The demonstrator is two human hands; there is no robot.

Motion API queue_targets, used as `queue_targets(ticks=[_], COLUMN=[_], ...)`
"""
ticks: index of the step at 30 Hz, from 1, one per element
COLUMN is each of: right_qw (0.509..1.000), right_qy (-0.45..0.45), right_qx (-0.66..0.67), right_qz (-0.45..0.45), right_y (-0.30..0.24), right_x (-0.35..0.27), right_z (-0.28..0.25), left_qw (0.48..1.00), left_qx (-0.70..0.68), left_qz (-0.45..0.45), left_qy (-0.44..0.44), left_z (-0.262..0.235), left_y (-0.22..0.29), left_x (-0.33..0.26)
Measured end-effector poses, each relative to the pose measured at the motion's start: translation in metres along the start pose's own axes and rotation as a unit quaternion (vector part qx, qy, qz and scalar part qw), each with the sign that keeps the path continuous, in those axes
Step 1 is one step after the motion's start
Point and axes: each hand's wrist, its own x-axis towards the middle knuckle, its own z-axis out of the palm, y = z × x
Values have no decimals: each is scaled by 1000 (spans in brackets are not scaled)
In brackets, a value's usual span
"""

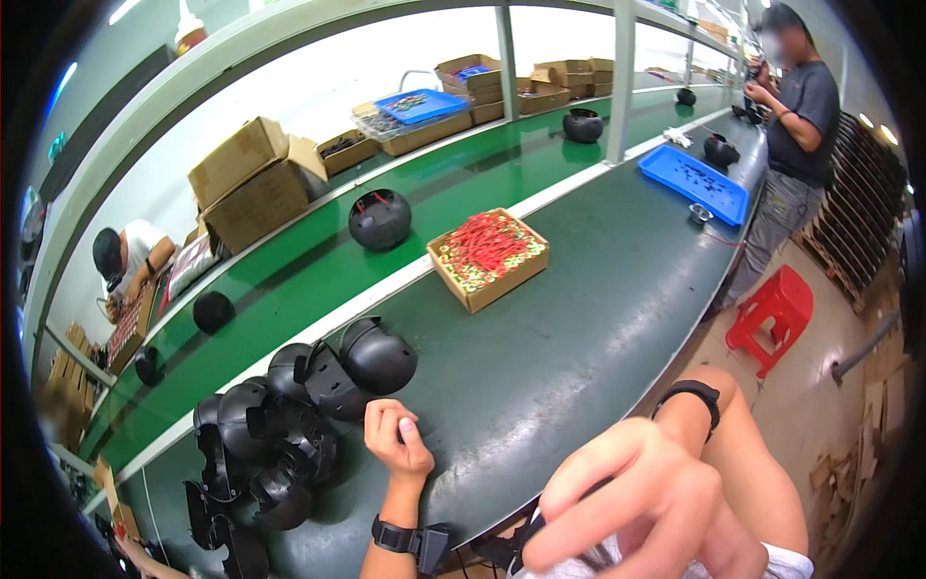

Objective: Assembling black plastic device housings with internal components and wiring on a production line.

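Observation:
My left hand (395,442) is closed above the dark green belt, its fingers curled in and the thumb over them. Whatever it holds, if anything, is hidden. Just left of it lies a cluster of black curved plastic shells (378,355), some nested against each other. Large and close in the lower right is my right hand (644,502), its fingers bent. A dark bit shows between those fingers, too covered to name. Farther up the belt stands an open cardboard box (492,286) heaped with red wires with pale ends.
A green conveyor (453,174) carries round black shells (380,219) beyond a white rail. At far right, a blue tray (696,183) holds small black parts. One person (808,106) stands there beside a red stool (772,318); another works at far left. Someone's hand (135,550) shows lower left.

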Motion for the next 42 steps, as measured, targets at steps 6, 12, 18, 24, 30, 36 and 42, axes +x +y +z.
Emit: queue_targets(ticks=[6,12,18,24,30,36,42], right_qw=[935,955,945,939,905,888,916], right_qy=[195,31,-14,-33,-27,-46,-64], right_qx=[295,294,325,340,425,457,396], right_qz=[-18,-9,-26,-46,21,17,-17], right_y=[-14,-32,-44,-38,-44,-39,-33], right_x=[-10,-23,-28,-31,-36,-27,-32], right_z=[18,-14,-23,-30,-28,-24,-27], left_qw=[1000,1000,999,999,1000,999,999], left_qx=[-1,3,3,-10,-12,-21,-11], left_qz=[23,16,20,17,11,12,12], left_qy=[-19,-25,-33,-31,-27,-31,-46], left_z=[1,0,2,1,1,2,0], left_y=[-5,0,4,4,5,4,6], left_x=[5,0,0,0,-2,-2,-2])
